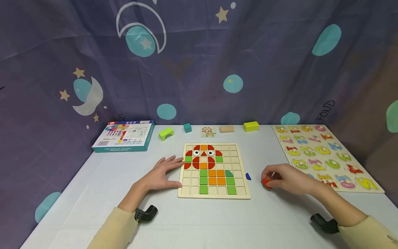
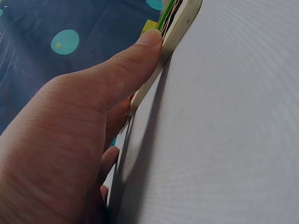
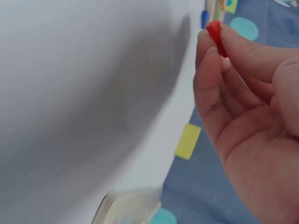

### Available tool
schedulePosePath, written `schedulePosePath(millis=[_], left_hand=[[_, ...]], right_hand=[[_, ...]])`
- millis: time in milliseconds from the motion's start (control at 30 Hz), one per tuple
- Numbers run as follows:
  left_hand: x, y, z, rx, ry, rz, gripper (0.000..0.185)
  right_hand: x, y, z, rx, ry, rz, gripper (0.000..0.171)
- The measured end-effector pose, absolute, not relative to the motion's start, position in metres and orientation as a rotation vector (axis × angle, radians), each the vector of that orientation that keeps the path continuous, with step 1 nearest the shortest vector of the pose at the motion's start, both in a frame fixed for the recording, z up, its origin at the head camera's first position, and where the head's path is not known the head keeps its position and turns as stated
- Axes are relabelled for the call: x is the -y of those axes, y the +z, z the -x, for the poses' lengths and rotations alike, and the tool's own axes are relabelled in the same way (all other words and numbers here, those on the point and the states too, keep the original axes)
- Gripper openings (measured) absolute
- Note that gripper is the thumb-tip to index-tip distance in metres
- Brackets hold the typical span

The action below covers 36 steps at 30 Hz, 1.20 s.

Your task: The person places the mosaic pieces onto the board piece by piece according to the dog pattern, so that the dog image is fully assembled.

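Even soft light, blurred wrist views

Two hands, two puzzle boards, one box (image 1: pixel 124 136), four loose blocks at the back, one pattern card (image 1: pixel 208 131)

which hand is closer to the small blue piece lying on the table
Right. The right hand, pinching a red piece, sits just right of the blue piece. The left hand rests against the puzzle board's far left edge.

The small red wooden piece (image 1: pixel 266 183) was mostly hidden by the right hand's (image 1: pixel 287 179) fingers. In the left wrist view, the wooden grid puzzle board (image 2: pixel 180 25) showed only its edge, and the print on the blue cardboard box (image 1: pixel 125 136) was too small to read.
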<state>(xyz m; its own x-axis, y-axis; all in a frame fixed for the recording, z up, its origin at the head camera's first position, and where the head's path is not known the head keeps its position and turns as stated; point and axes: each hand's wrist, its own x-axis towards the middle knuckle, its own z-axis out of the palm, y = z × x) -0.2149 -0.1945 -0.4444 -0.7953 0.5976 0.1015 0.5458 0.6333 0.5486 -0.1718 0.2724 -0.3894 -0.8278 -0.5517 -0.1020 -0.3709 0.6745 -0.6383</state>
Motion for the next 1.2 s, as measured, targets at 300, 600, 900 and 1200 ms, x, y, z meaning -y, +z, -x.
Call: schedulePosePath(millis=[300,600,900,1200], left_hand=[[0.193,-0.445,0.215,-2.756,0.887,-0.956,0.081],[0.191,-0.446,0.215,-2.747,0.891,-0.958,0.081],[0.194,-0.446,0.215,-2.764,0.887,-0.959,0.080],[0.194,-0.446,0.214,-2.764,0.893,-0.943,0.081]], right_hand=[[-0.236,-0.386,0.194,-2.595,-1.075,0.724,0.014],[-0.198,-0.388,0.216,-2.528,-1.184,0.693,0.012],[-0.161,-0.397,0.235,-2.590,-1.123,0.702,0.009],[-0.146,-0.402,0.244,-2.598,-1.102,0.735,0.006]])
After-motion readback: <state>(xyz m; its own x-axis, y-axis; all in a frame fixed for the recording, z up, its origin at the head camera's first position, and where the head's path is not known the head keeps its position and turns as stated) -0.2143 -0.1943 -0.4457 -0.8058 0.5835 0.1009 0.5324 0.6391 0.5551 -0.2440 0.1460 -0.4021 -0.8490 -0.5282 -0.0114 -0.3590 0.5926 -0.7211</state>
